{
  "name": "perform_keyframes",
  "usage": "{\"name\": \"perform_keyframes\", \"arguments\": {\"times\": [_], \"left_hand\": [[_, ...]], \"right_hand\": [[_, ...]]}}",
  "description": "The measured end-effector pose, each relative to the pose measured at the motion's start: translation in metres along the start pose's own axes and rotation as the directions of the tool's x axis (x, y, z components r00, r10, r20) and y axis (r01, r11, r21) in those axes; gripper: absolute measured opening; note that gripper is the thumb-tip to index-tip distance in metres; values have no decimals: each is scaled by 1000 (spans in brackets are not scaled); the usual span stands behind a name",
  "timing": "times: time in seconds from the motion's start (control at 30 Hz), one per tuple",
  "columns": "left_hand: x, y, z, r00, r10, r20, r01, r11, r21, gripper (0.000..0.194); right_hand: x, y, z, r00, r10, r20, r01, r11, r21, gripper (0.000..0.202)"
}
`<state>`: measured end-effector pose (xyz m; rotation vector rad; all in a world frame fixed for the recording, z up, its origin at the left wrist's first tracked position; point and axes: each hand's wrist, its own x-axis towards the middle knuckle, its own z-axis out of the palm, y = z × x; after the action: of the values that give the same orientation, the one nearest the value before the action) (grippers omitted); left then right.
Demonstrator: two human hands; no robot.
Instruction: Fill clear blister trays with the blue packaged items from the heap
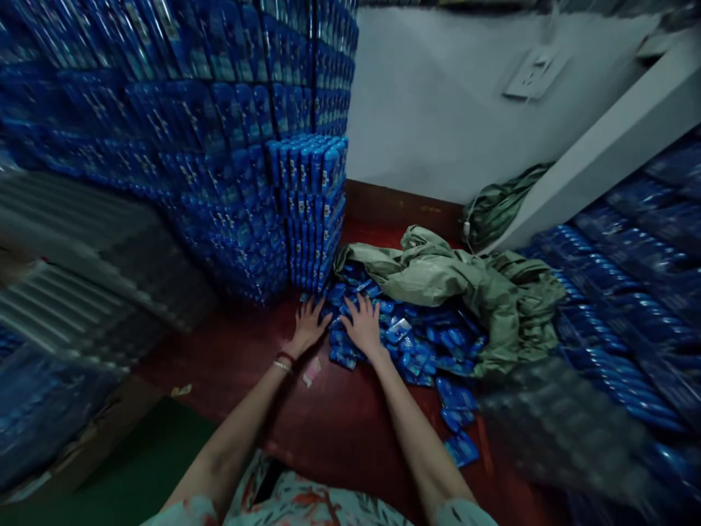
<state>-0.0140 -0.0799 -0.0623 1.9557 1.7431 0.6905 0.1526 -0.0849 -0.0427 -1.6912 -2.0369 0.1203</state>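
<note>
Both hands reach down to a heap of small blue packets (421,343) spilling from a green woven sack (438,274). My left hand (309,325) has its fingers spread at the heap's left edge, near the foot of a stack of blue packs (309,212). Fingers apart, my right hand (362,325) rests on the packets just beside it. Neither hand is wrapped round anything. What lies under the fingertips is partly hidden.
Tall rows of blue packs (219,117) rise at left. Grey ridged trays (71,307) stand beside them, and a blurred grey tray (564,416) lies at right near more blue packs (618,307). A white slanted post (596,139) stands by the wall. Loose packets (460,449) lie on the red floor (339,431).
</note>
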Motion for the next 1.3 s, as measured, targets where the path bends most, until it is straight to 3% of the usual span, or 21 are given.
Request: {"name": "perform_keyframes", "arguments": {"times": [0.1,0.27,0.37,0.47,0.6,0.73,0.83,0.9,1.0,1.1,1.23,1.3], "left_hand": [[-4,19,11,997,13,74,-23,990,137,50],[-53,30,34,996,30,80,-40,991,131,56],[-57,31,36,996,66,59,-71,994,88,58],[-26,30,24,994,109,10,-109,991,75,55],[25,28,13,994,103,21,-104,991,89,56],[39,33,29,996,58,74,-62,997,50,67],[24,44,41,993,13,117,-17,999,29,66],[9,53,44,993,22,118,-24,1000,18,64],[-14,67,44,994,109,-1,-109,993,-50,63],[-36,78,42,967,240,-85,-250,957,-148,59],[-64,99,41,919,391,-49,-391,889,-239,50],[-75,119,41,863,505,-20,-490,827,-276,47]], "right_hand": [[-26,1,3,984,-125,125,139,984,-113,43],[-69,14,-16,968,-188,167,210,970,-125,43],[-86,22,-28,965,-254,67,258,964,-59,38],[-102,25,-45,956,-256,-140,260,966,8,38],[-132,28,-81,925,-122,-361,116,993,-38,42],[-166,46,-127,834,19,-552,-181,953,-241,42],[-186,66,-159,732,150,-664,-503,777,-379,48],[-195,78,-173,697,220,-683,-625,652,-428,54],[-205,86,-178,729,253,-637,-632,608,-482,54],[-212,85,-171,756,250,-604,-609,605,-512,55],[-215,87,-165,744,258,-616,-632,570,-525,60],[-214,91,-165,751,260,-607,-625,577,-526,59]]}}
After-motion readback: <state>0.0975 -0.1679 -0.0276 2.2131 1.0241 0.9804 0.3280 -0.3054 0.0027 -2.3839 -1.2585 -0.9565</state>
